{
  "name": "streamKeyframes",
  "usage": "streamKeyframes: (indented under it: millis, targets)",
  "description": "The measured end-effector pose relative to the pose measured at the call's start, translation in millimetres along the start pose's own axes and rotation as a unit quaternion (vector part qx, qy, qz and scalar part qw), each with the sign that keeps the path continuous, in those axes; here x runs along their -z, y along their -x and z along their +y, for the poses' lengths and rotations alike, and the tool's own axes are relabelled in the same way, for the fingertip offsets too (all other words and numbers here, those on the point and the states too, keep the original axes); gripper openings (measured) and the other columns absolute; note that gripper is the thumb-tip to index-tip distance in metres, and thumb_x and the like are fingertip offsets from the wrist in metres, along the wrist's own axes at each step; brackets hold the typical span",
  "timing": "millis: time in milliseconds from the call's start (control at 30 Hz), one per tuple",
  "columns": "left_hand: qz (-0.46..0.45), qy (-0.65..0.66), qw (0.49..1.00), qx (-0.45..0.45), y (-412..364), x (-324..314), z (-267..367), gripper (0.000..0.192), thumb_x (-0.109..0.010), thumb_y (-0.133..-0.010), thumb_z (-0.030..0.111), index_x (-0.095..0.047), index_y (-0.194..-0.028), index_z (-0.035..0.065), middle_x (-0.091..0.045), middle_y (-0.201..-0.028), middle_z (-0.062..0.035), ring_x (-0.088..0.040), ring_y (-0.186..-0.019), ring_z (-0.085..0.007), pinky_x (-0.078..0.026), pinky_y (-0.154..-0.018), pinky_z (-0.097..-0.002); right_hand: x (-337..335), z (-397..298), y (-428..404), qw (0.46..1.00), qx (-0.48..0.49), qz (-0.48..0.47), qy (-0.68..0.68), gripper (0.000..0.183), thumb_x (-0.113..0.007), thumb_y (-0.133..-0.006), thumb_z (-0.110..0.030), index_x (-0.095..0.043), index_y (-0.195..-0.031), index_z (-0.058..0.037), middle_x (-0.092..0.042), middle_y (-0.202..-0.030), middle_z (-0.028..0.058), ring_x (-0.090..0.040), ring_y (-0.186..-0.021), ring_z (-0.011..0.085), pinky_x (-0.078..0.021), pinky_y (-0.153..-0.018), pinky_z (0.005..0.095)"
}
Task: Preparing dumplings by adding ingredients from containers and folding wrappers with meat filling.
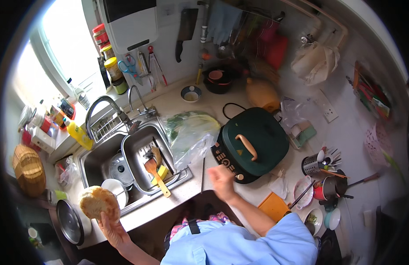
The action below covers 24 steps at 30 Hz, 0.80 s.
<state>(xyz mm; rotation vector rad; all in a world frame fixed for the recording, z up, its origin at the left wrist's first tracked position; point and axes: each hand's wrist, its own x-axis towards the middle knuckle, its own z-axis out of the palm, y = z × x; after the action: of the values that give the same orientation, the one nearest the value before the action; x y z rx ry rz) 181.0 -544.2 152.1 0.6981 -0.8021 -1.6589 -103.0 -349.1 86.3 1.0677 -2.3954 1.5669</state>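
Observation:
My left hand (113,232) holds up a round browned flatbread (100,202) by its lower edge, left of the sink's front corner. My right hand (221,182) is in front of a dark green electric griddle (264,139), close to its control panel (226,162). That hand is blurred and its fingers look curled; whether they hold anything is hidden. The griddle's lid is down, with a tan handle (246,147) on top. Beside it lies a clear plastic bag with leafy greens (191,127).
The steel sink (95,162) holds a glass lid (121,168), a white bowl (115,192) and a drain basin with a wooden spatula (157,177). Utensils (322,160), dishes and an orange board (273,207) crowd the right counter. A lidded pot (70,222) stands at far left.

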Motion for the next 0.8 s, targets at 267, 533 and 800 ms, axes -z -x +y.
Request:
streamKeyframes:
  millis: [267, 533, 800]
  targets:
    - [-0.021, -0.003, 0.999, 0.037, -6, -37, -22, 0.046, -0.062, -0.080, 0.010, -0.039, -0.119, 0.0038, -0.049, -0.116, -0.0106, -0.050, -0.107, -0.0210, -0.043, -0.090, -0.0338, 64, 22, -29, 0.975, -0.176, 0.067, -0.121, 0.013, -0.053, -0.086, -0.009, -0.062, -0.091, -0.0007, -0.055, -0.071, 0.0031, -0.050, -0.062, 0.0088, -0.0421, -0.057, 0.0229]
    - [-0.001, -0.022, 0.999, 0.028, -3, -34, -16, 0.044, -0.061, -0.080, 0.010, -0.040, -0.118, 0.0033, -0.050, -0.114, -0.0099, -0.051, -0.105, -0.0205, -0.044, -0.088, -0.0327, 48, 25, -43, 0.973, 0.077, 0.023, 0.217, 0.042, -0.067, -0.068, -0.007, -0.054, -0.108, -0.0007, -0.049, -0.117, 0.0166, -0.047, -0.102, 0.0306, -0.0374, -0.086, 0.0403]
    - [-0.069, -0.111, 0.990, 0.055, 0, -50, -38, 0.038, -0.064, -0.077, 0.008, -0.049, -0.112, 0.0015, -0.056, -0.106, -0.0072, -0.054, -0.098, -0.0160, -0.042, -0.086, -0.0289, 81, 111, -34, 0.901, -0.022, 0.028, 0.433, 0.032, -0.054, -0.078, -0.004, -0.047, -0.108, 0.0014, -0.056, -0.081, 0.0164, -0.055, -0.077, 0.0309, -0.0473, -0.066, 0.0399]
